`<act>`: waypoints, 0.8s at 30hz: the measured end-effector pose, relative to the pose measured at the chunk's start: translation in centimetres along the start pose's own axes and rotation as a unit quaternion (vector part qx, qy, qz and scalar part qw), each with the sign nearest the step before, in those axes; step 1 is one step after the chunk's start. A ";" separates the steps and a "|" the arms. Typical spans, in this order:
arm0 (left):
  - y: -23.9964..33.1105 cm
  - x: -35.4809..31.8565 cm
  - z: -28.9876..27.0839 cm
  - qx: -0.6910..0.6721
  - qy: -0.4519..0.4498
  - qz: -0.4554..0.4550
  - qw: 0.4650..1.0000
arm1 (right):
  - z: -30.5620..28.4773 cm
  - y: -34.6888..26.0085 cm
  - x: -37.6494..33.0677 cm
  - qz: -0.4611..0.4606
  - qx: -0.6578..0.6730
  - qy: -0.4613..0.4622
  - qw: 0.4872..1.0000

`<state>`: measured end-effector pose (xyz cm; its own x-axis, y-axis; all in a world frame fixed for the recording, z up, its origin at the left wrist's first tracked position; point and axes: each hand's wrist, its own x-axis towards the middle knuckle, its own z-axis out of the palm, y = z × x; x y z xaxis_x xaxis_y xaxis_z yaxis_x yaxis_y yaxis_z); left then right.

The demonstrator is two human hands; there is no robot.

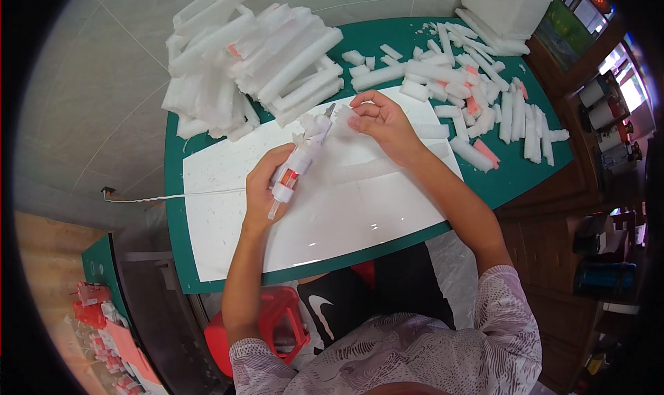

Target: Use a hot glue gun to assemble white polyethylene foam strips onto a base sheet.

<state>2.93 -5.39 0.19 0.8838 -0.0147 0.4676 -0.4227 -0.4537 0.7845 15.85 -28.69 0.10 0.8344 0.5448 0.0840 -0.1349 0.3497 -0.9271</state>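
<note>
My left hand is wrapped round a white glue gun with a red label. Its metal nozzle points up and to the right, and a clear glue stick pokes out of its near end. Scraps of white material cling to its front. Close to the nozzle, my right hand pinches a thin white foam piece between thumb and fingers. Below the hands a long white foam strip lies on the white board. Another strip rests near my right wrist.
The board lies on a green table. A tall stack of foam strips stands at the far left; loose white and pink foam pieces spread at the right, before a foam block. A white cord crosses the left edge to a wall socket.
</note>
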 end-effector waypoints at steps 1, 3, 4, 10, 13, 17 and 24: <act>0.1 0.0 -0.1 0.007 -0.001 -0.006 1.000 | 0.2 0.0 0.0 -0.004 -0.003 -0.001 1.000; -0.1 -0.1 -0.1 0.003 -0.005 0.013 1.000 | 0.4 0.0 0.0 -0.007 -0.006 -0.003 1.000; -0.2 0.0 0.0 -0.003 -0.010 0.032 0.999 | 0.4 0.0 0.0 -0.008 -0.007 -0.002 1.000; -0.2 0.1 0.0 -0.014 -0.023 0.024 0.999 | 0.2 0.0 0.0 -0.007 -0.003 -0.012 1.000; -0.2 0.0 0.0 -0.031 -0.024 0.018 0.999 | 0.3 0.0 -0.1 -0.007 0.004 -0.015 1.000; 0.0 0.1 0.3 -0.049 -0.015 -0.011 0.999 | 0.3 0.0 -0.1 -0.008 0.031 -0.013 0.999; -0.4 0.0 0.0 -0.040 -0.034 0.015 0.998 | 0.0 0.0 -0.1 0.006 0.028 -0.033 0.999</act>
<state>3.12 -5.23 -0.10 0.8806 -0.0899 0.4652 -0.4622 -0.3795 0.8015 15.77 -28.71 0.10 0.7952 0.5983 0.0982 -0.1763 0.3832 -0.9067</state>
